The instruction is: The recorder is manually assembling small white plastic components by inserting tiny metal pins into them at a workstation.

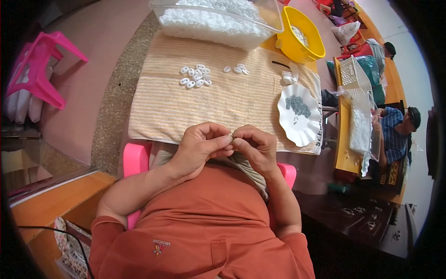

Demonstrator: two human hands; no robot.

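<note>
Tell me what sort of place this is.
Likely a hand-assembly workroom: a clear bin heaped with white pieces, a scalloped dish of grey bits, and another person at a second table.

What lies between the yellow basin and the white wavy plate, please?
In the head view, a small crumpled white bundle lies on the striped towel between the yellow basin and the white plate, with a thin dark strip near it.

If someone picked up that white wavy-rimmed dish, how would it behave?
The white dish probably feels light, given its thin-looking rim. Its wide, shallow shape suggests it wouldn't roll. Tilting would likely make the gray pieces slide, since they appear loosely heaped.
</note>
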